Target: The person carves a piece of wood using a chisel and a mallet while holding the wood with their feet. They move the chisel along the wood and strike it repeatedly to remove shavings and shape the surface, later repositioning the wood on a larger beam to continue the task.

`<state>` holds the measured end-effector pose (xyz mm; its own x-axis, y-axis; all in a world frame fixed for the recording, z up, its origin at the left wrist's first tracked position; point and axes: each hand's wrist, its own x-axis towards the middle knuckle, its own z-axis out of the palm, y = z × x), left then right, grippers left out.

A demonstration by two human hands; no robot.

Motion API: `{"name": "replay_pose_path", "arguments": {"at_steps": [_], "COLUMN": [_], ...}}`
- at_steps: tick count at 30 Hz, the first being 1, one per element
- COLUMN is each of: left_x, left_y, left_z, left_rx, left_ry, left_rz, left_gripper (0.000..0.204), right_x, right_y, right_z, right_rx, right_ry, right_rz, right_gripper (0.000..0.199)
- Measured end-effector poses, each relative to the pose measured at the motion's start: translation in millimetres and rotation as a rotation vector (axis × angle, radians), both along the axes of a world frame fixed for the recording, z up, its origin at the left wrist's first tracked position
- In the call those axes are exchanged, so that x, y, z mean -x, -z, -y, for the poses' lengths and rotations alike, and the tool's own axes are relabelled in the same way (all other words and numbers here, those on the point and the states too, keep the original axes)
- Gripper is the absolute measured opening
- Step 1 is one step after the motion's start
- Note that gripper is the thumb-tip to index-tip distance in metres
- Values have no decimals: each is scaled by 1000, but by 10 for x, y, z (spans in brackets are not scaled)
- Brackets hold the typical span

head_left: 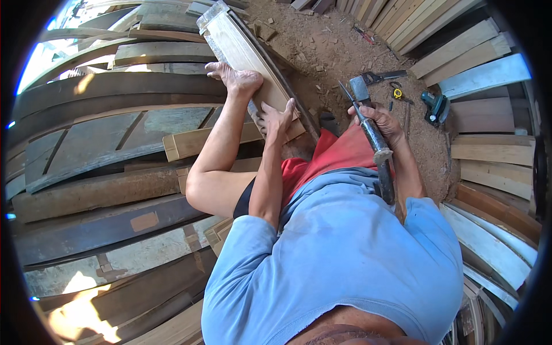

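My left hand [275,119] lies on the near end of a pale wooden board [244,49], fingers spread. My bare left foot [238,80] presses on the same board, farther up. In my right hand [384,122], the fingers are wrapped round a long chisel-like tool [374,138]. Its pointed metal tip aims away from me, and a metal ring sits above its dark handle. A flat grey metal head [360,89] shows just beyond these fingers; whether the hand grips it too, I cannot make out.
Long timbers [103,190] are stacked all along the left. On the dusty floor to the right lie a handsaw [385,76], a yellow tape measure [397,93] and a green power tool [433,107]. More planks [491,152] line the right side. Wood chips litter the ground.
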<state>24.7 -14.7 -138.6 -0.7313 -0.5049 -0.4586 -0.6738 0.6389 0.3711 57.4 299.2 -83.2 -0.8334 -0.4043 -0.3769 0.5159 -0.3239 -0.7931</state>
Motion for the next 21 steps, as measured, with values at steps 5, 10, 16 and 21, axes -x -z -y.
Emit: {"name": "replay_pose_path", "arguments": {"at_steps": [5, 10, 16, 21], "left_x": [276, 256, 13, -82], "left_y": [189, 59, 128, 35], "left_z": [-338, -116, 771, 887], "left_rx": [157, -11, -893, -1040], "left_ry": [-49, -111, 33, 18], "left_rz": [210, 153, -178, -145], "left_gripper": [142, 133, 79, 69], "right_x": [-93, -148, -129, -91], "right_y": [-72, -77, -97, -26], "right_z": [-35, 39, 320, 383], "right_rx": [-95, -143, -125, -138], "right_ry": [-76, -172, -251, -330], "right_rz": [-70, -65, -71, -5], "right_gripper": [49, 50, 45, 41]}}
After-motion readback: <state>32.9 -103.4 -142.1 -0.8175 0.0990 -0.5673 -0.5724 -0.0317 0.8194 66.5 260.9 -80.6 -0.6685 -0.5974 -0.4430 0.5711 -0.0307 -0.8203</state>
